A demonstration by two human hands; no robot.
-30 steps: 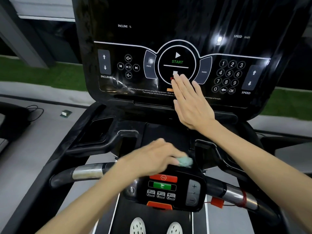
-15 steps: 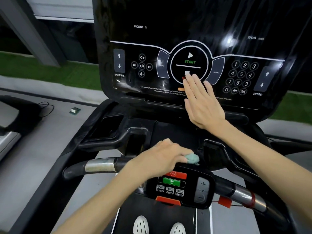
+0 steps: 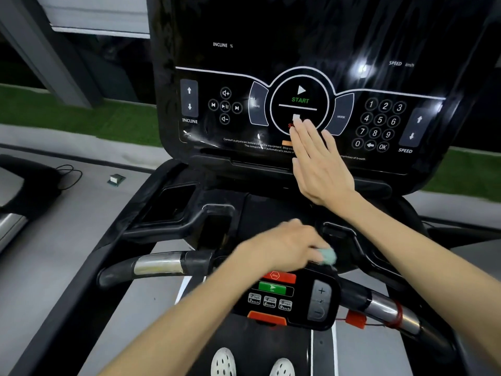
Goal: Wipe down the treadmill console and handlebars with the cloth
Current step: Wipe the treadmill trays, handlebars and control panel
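Pressing our right hand (image 3: 320, 164) flat in the head view, fingers (image 3: 306, 137) straight and together, we cover the lower middle of the treadmill console (image 3: 244, 63), fingertips on its stop button. Our left hand (image 3: 284, 248), blurred, curls round a pale green cloth (image 3: 329, 257) just above the small control panel (image 3: 284, 297), right of the left handlebar (image 3: 157, 264).

Cloth (image 3: 328, 257) pale teal. Console (image 3: 271, 50) glossy black, white markings, green START. Handlebar (image 3: 157, 264) black, silver band. Small panel (image 3: 287, 297) red, green, orange buttons.
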